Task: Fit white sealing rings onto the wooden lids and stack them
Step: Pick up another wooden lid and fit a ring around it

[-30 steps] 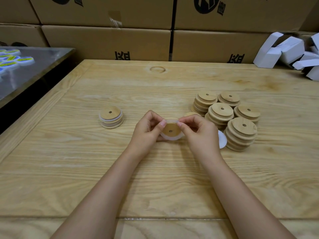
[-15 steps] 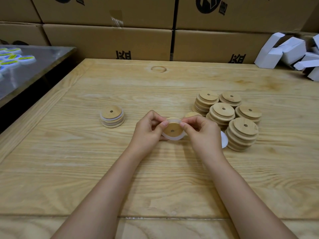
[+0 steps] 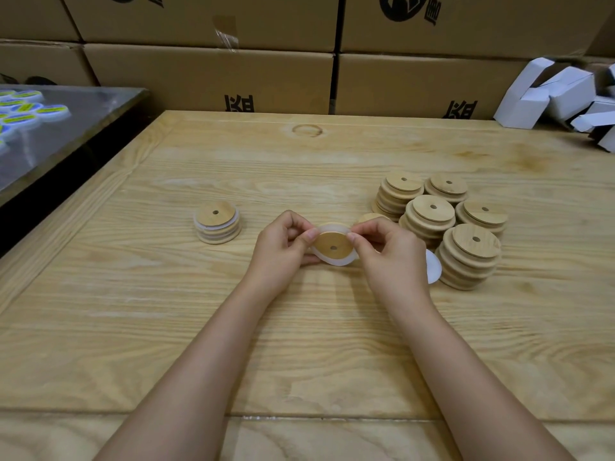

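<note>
Little has moved since the earlier picture: both hands stay in the same place, and the white sealing ring (image 3: 336, 263) now shows also above the far edge of the wooden lid (image 3: 333, 246). On the wooden table (image 3: 299, 344), in front of the cardboard boxes (image 3: 206, 78), five stacks of bare lids (image 3: 429, 217) stand at the right, and one short stack with white rings (image 3: 217, 222) stands well apart at the left. Between them the left hand (image 3: 283, 247) and the right hand (image 3: 389, 257) each pinch the ring with curled thumb and forefinger, one hand on each side. The lid sits inside the ring, between the fingertips, tilted toward the camera.
</note>
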